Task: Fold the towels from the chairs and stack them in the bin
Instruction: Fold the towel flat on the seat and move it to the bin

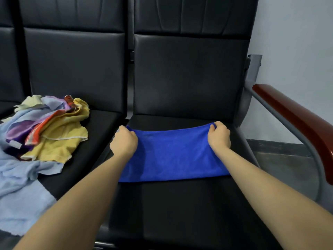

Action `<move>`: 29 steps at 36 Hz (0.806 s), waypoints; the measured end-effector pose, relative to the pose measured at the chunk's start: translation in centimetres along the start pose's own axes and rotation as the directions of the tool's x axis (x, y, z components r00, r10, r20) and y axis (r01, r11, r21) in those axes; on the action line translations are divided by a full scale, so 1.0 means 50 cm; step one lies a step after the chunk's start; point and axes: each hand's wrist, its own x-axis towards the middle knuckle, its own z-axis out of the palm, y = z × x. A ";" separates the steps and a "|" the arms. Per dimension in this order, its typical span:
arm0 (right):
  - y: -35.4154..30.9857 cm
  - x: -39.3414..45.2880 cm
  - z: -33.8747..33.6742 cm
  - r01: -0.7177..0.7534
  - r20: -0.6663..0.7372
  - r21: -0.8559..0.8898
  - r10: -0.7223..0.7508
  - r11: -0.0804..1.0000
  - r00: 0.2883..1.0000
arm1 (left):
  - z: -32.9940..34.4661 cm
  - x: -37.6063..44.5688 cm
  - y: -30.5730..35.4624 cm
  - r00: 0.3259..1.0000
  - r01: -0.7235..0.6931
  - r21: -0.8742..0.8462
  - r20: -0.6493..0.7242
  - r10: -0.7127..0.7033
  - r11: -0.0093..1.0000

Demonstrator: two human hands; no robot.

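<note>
Fingertips hidden under curled knuckles, blue towel [171,156] pinched at far corners by left hand [124,141] and right hand [219,136], centre frame on black chair seat [180,210], towel pile [45,130] cut off at left edge, grey wall [295,51] seen upper right.

The fingertips of the left hand [124,140] and the right hand [219,135] are curled under the far edge of the bright blue microfibre towel [171,156], so the grip itself is hidden. Both forearms cover the towel's near corners. The pale blue cloth [19,199] runs off the left edge, and the heap of yellow, purple and orange towels [54,130] overlaps too much to count. The red-brown wooden armrest [295,121] is cut by the right edge. No bin is in view
</note>
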 end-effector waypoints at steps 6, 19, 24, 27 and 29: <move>-0.014 0.004 0.019 0.074 0.107 -0.149 -0.059 0.986 0.993 | 0.022 -0.007 -0.008 0.998 0.040 0.161 0.037 -0.046 0.986; 0.002 -0.103 0.077 0.611 0.630 -0.131 -0.410 0.781 0.659 | 0.013 -0.084 -0.033 0.998 0.015 0.438 0.045 -0.038 0.899; 0.013 -0.127 0.073 0.651 0.712 -0.249 -0.320 0.717 0.625 | -0.004 -0.110 -0.042 0.997 0.011 0.438 0.067 -0.045 0.899; 0.020 -0.135 0.061 0.653 0.719 -0.271 -0.303 0.707 0.626 | -0.010 -0.128 -0.045 0.996 -0.020 0.466 0.084 -0.021 0.885; 0.024 -0.142 0.054 0.646 0.719 -0.280 -0.290 0.710 0.631 | -0.012 -0.142 -0.047 0.995 -0.068 0.485 0.103 0.020 0.872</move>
